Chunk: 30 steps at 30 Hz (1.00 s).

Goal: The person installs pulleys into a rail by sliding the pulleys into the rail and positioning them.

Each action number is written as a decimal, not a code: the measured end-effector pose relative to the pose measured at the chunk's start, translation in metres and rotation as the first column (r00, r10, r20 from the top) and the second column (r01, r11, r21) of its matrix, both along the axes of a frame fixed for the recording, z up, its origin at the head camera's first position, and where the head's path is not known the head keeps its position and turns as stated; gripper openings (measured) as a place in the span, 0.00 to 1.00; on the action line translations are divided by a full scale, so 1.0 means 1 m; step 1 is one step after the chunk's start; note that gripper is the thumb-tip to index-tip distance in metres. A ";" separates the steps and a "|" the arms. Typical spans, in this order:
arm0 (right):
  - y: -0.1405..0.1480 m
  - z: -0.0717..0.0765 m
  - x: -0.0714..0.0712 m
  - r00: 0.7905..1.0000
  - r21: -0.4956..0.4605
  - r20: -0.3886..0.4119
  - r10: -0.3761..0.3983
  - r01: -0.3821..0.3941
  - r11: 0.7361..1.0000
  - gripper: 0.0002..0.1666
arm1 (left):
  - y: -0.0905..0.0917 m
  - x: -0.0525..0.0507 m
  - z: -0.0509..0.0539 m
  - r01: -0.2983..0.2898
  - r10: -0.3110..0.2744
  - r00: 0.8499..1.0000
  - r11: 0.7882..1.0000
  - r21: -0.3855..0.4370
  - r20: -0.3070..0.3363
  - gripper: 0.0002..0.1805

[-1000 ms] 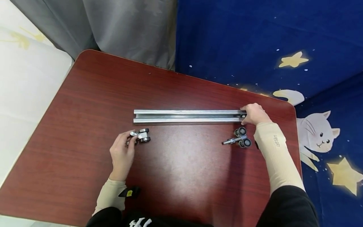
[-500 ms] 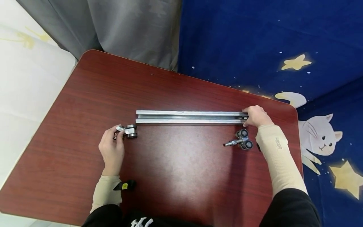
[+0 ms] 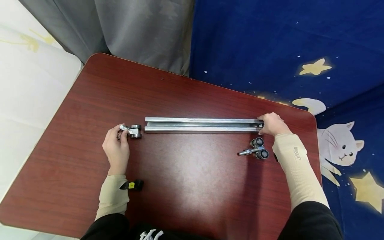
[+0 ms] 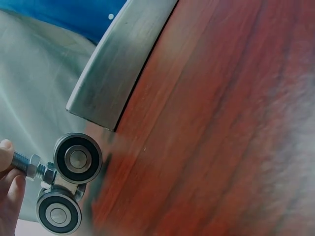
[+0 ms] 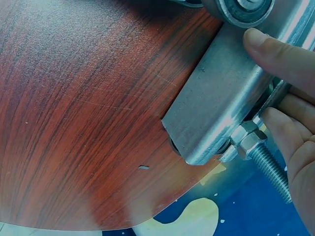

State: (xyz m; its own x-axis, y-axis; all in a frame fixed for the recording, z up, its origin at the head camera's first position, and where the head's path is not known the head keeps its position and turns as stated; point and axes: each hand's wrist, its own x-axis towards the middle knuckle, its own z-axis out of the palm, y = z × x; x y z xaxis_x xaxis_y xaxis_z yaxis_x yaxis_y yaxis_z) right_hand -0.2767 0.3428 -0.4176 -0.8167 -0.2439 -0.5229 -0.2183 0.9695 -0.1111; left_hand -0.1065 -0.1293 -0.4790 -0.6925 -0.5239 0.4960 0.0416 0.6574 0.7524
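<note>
The left hand pinches the bolt of a wheeled roller, its wheels just off the left end of a slotted metal rail. In the left wrist view the fingers hold the threaded bolt, and the roller's wheels stand apart from the rail's end. At the rail's right end, the right hand grips its sides. The right wrist view shows the thumb on the rail and a bolt with nuts sticking out at that end.
Another roller lies on the table in front of the rail's right end, its bolt pointing left. Grey and blue star-patterned curtains hang behind the table's back edge. A white surface adjoins the table at the left.
The left hand has carried its roller left and farther back, from in front of the rail to beside its left end. The right hand keeps its grip on the rail.
</note>
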 end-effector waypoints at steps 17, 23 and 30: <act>0.003 -0.003 0.000 0.999 0.027 -0.028 0.034 -0.033 0.999 0.40 | -0.004 -0.026 0.003 0.014 -0.015 1.000 0.999 0.048 0.027 0.09; 0.004 -0.004 0.000 0.999 0.022 -0.038 0.035 -0.034 0.999 0.41 | -0.002 -0.029 0.001 0.057 -0.058 0.997 0.998 0.028 0.043 0.09; 0.003 -0.003 -0.001 1.000 0.023 -0.018 0.015 -0.015 1.000 0.41 | 0.001 -0.031 0.001 0.070 -0.072 0.995 0.997 0.024 0.073 0.09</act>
State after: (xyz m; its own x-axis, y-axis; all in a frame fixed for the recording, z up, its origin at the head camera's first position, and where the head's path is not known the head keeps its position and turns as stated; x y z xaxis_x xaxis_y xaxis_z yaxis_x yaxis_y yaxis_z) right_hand -0.2778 0.3461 -0.4208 -0.8225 -0.2443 -0.5137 -0.2345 0.9684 -0.0851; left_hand -0.1375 -0.1279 -0.4782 -0.7624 -0.4821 0.4315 0.0318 0.6382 0.7692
